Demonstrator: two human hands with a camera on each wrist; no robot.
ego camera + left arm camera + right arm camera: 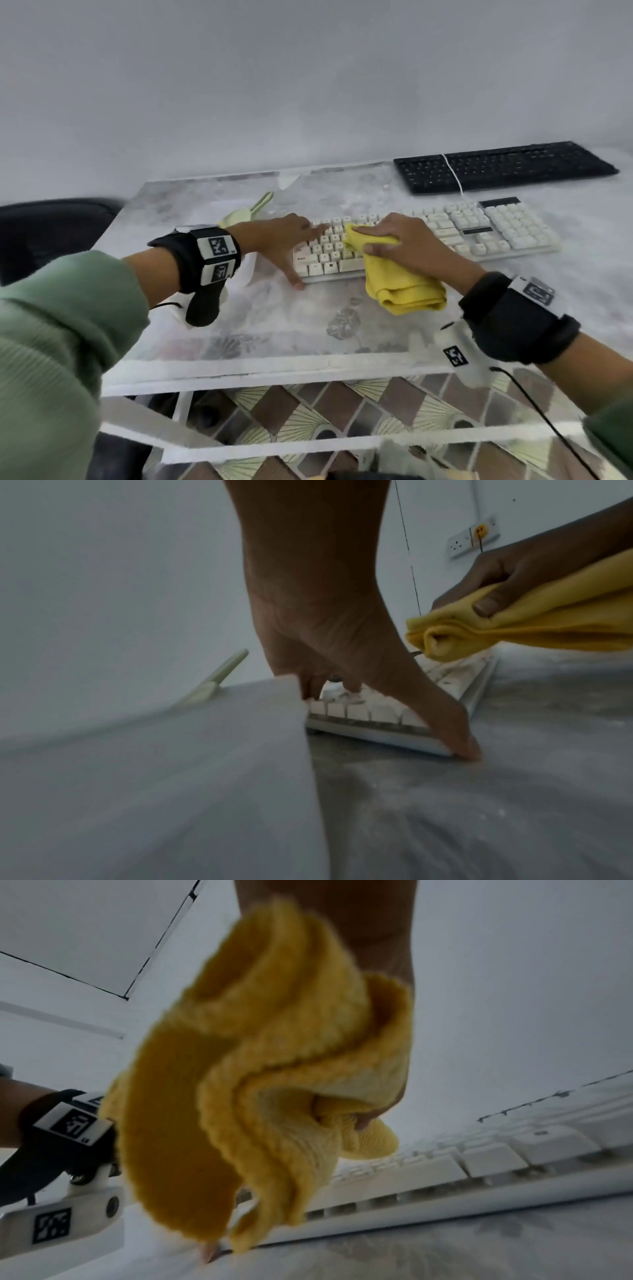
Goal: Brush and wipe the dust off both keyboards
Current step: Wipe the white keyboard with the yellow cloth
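Right hand (pixel 399 240) grips yellow cloth (pixel 397 281) — on white keyboard (pixel 479 229).

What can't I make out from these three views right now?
- White keyboard: in the head view its middle keys are hidden by the yellow cloth and right hand.
- Brush: bristle end hidden behind the left hand.
- Black keyboard: too far to judge dust.
- Right wrist view: cloth covers the fingers.
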